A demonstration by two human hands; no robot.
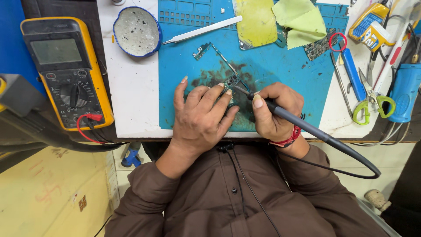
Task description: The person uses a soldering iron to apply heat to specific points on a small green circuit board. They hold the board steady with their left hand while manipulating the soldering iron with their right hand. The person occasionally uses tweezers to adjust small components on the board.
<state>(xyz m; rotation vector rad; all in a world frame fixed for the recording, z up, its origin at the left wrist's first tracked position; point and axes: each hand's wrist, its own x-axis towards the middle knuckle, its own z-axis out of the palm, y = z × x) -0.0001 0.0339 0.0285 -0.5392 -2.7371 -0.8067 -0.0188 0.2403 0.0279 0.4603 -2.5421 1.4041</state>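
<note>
White and scuffed, the desk point(131, 87) carries a blue work mat point(280, 66) stained dark near its middle; on that stain lies a small circuit board point(231, 82), just ahead of both hands; the left hand point(199, 116) rests palm down on the mat with its fingers spread and lightly curled, the fingertips pressing on the near edge of the circuit board; the right hand point(274, 109) is closed around a dark soldering iron point(280, 112), held like a pen, its tip touching the circuit board; a black cable point(351, 169) runs from the iron's handle back over the desk edge toward the person's brown shirt point(237, 197); a red thread bracelet point(289, 139) sits on the right wrist; to the left stands a yellow multimeter point(66, 70) with a red lead plugged in; a round blue tin point(137, 31) and metal tweezers point(201, 30) lie at the far side; yellow cloths point(280, 19) cover the mat's far edge; green-handled scissors point(372, 98) and a blue-handled tool point(353, 72) lie to the right.
</note>
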